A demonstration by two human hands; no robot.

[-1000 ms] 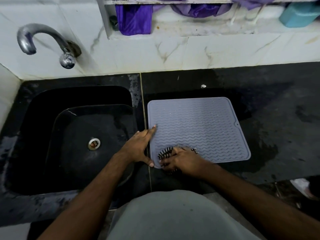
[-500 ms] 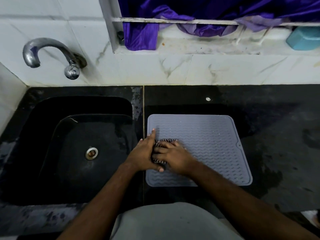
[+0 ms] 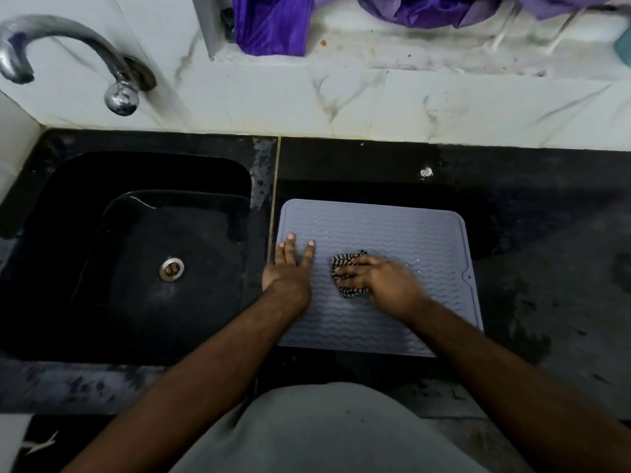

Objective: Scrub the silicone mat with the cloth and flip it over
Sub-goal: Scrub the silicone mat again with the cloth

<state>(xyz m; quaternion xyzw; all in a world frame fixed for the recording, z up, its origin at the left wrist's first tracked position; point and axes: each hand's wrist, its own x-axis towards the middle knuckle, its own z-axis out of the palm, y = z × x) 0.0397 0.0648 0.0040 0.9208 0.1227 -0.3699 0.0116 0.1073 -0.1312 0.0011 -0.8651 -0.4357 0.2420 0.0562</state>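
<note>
Silicone mat (image 3: 403,233), grey, nearly square with rounded corners and a wavy ribbed face, lies flat on the wet black stone counter (image 3: 546,268), its left edge just beside the black sink (image 3: 143,254). A small notch with a hole marks its right edge. Tiny bright droplets or specks dot the ribs; I cannot tell which.

Both hands rest on the mat. My right hand (image 3: 379,278) presses a crumpled black-and-white striped cloth (image 3: 345,264) against the ribs, fingers curled over it and clenched on the wad; the hand is slightly blurred. From this grip, the mat spreads away on every side: a wide unscrubbed-looking stretch lies beyond the fingertips toward the wall and out to the right, a shorter strip toward my body. The left hand (image 3: 290,268) lies flat and unclenched, grasping nothing, fingers spread and pointing away from me, pinning the mat near its left edge, just to the left of the cloth but not touching it.

Judging by this, the scrubbing step is in hand and the flip is not yet done. For the flip, the left hand sits nearer a free edge, so it seems best placed to lift there while the right hand keeps the cloth. Being limp and wet, the mat will likely droop and cling to the counter when raised.
</note>
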